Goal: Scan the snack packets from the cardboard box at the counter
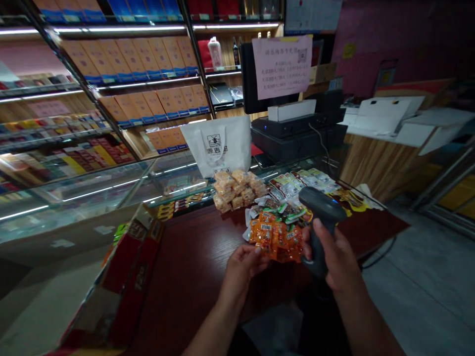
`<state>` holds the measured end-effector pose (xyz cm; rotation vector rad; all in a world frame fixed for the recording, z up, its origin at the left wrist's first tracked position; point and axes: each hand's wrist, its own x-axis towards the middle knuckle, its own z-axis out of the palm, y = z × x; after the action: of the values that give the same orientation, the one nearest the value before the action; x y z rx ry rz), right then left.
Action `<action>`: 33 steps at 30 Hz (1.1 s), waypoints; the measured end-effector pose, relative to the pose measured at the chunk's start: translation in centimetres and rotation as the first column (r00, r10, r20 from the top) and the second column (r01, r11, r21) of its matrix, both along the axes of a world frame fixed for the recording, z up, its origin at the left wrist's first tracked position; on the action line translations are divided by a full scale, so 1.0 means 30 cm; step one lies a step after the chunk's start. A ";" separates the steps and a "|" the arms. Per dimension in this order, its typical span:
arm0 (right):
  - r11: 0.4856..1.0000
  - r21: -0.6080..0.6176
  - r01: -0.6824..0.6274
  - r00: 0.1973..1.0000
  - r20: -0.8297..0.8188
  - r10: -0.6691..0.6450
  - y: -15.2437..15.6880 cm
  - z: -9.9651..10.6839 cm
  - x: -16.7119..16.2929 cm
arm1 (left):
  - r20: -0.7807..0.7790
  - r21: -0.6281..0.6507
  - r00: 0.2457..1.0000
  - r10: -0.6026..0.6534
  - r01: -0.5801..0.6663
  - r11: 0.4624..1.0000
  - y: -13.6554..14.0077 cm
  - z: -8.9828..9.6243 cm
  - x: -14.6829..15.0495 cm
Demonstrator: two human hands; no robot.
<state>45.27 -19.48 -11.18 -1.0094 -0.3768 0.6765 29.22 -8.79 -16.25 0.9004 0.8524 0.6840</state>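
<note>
My right hand is wrapped round the grip of a dark barcode scanner, whose head is above the right side of the packets. My left hand has its thumb and fingertips pinched at the lower left edge of an orange snack packet. Several such orange packets lie overlapped in front of me. Behind them are green and white snack packets. A pile of clear-wrapped tan snacks sits just left of these.
An open cardboard box stands at the left on the dark red tabletop. Behind the snacks are a white paper bag and a monitor with a pink notice. More flat packets lie toward the back right. Shelves of boxes line the wall.
</note>
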 end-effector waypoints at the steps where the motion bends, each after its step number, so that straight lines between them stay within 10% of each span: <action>1: 1.000 0.002 0.013 1.000 0.000 -0.013 -0.009 -0.001 0.012 | -0.008 0.007 1.000 -0.017 0.017 1.000 0.004 0.000 0.029; 24: 0.999 -0.040 -0.017 0.999 0.029 0.018 -0.012 -0.016 0.007 | -0.323 0.321 0.942 -0.092 0.201 0.925 0.077 -0.010 0.218; 33: 0.983 -0.179 -0.035 0.998 0.041 0.043 -0.024 -0.048 -0.004 | -0.395 0.517 0.918 0.018 0.206 0.831 0.005 0.103 -0.084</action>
<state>45.16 -20.22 -12.64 -1.1911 -0.3806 0.7330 26.70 -8.64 -13.17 1.6363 0.9648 0.6849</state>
